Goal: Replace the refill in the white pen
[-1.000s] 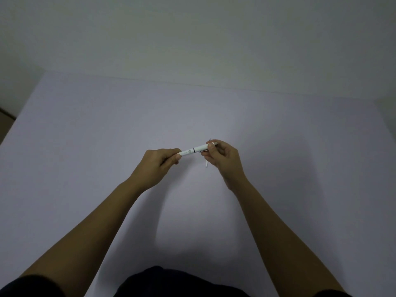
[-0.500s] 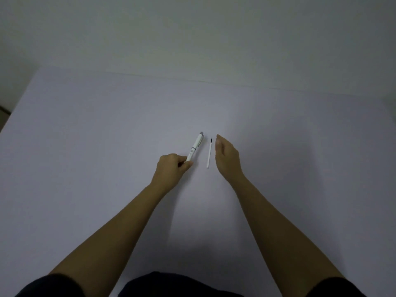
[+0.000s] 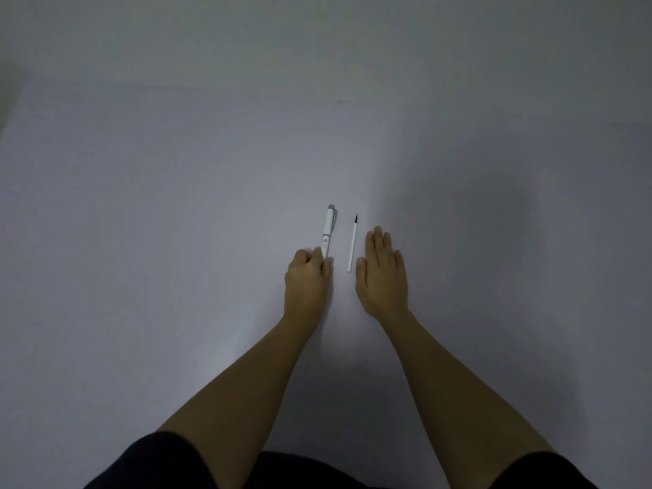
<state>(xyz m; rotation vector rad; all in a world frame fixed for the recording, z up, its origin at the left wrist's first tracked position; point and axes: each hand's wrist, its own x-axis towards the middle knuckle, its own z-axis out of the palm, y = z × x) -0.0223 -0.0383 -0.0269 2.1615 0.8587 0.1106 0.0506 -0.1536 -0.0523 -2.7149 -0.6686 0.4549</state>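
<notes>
The white pen (image 3: 328, 231) lies on the pale table (image 3: 176, 224), pointing away from me, its grey clip end farthest. My left hand (image 3: 307, 282) is curled at the pen's near end, fingertips pinching it against the table. A thin white refill (image 3: 352, 243) with a dark tip lies parallel just right of the pen. My right hand (image 3: 381, 273) rests flat and open on the table, right of the refill, thumb close to the refill's near end but apart from it.
The table's far edge (image 3: 317, 97) meets a plain wall. The left edge (image 3: 10, 114) shows at the upper left. Both forearms reach in from the bottom, above dark clothing (image 3: 158, 460).
A second ago both hands held the pen in the air. The pen now lies on the table, my right hand has let go and flattened beside the refill, and the left still pinches the pen's end.
</notes>
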